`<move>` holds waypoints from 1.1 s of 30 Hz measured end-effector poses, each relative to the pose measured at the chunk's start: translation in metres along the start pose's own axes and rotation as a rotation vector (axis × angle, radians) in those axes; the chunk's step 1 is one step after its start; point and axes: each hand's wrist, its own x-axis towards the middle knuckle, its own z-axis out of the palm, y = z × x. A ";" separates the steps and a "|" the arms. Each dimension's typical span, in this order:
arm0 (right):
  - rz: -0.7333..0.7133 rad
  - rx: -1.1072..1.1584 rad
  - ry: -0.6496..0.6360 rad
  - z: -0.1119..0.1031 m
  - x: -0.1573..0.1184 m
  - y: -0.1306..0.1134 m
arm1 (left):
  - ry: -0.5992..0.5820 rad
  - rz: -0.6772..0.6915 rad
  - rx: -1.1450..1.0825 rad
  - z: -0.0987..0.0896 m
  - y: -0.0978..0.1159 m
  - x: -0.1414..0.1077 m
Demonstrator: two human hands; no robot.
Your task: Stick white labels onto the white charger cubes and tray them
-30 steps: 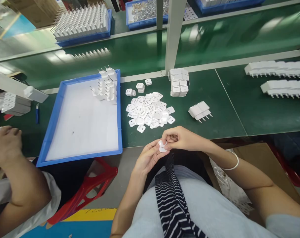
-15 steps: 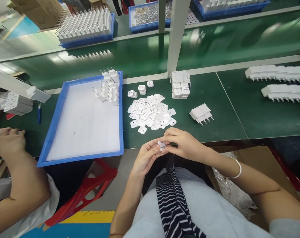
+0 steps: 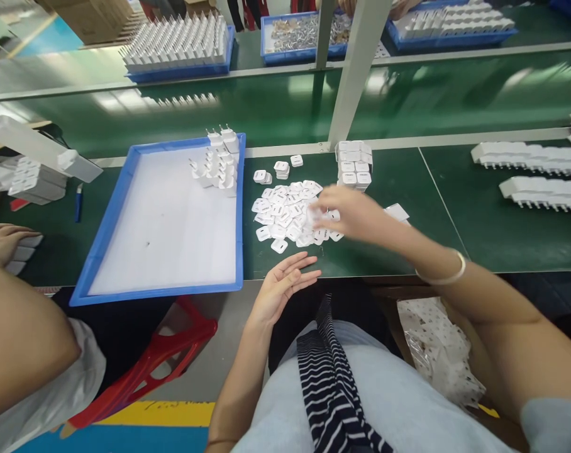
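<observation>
My left hand (image 3: 284,286) is at the front edge of the green bench, palm up, fingers stretched out and nothing visible in it. My right hand (image 3: 344,212) reaches over the right side of a pile of small white square plastic covers (image 3: 285,211) with dark print. Its thumb and fingertips are blurred around something white, so I cannot tell whether a cover is gripped. Short stacks of the same covers (image 3: 282,168) stand behind the pile. A white plug adapter block (image 3: 397,212) lies partly hidden behind my right forearm.
A blue-rimmed tray (image 3: 239,239) at left holds several white pronged plugs (image 3: 217,165). A white block of stacked covers (image 3: 354,165) stands by the post (image 3: 356,69). Rows of plugs (image 3: 540,190) lie far right. A co-worker's hand (image 3: 2,242) rests at far left.
Both hands were together on one small white cover near my body. My right hand has moved up and forward to the pile; my left hand has opened out. The view has shifted slightly.
</observation>
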 end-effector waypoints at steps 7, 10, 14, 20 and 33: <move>0.214 -0.314 -0.100 -0.021 0.135 0.070 | 0.068 0.021 0.047 0.004 -0.001 -0.002; 0.219 -0.360 -0.139 -0.015 0.158 0.081 | 0.090 0.032 0.036 0.007 -0.001 -0.003; 0.210 -0.381 -0.202 -0.010 0.171 0.088 | 0.095 0.019 0.039 0.007 0.000 -0.003; 0.226 -0.378 -0.224 -0.003 0.175 0.093 | 0.062 -0.002 0.050 0.004 0.001 -0.002; 0.215 -0.391 -0.234 -0.001 0.179 0.099 | 0.054 -0.011 0.036 0.003 0.001 -0.002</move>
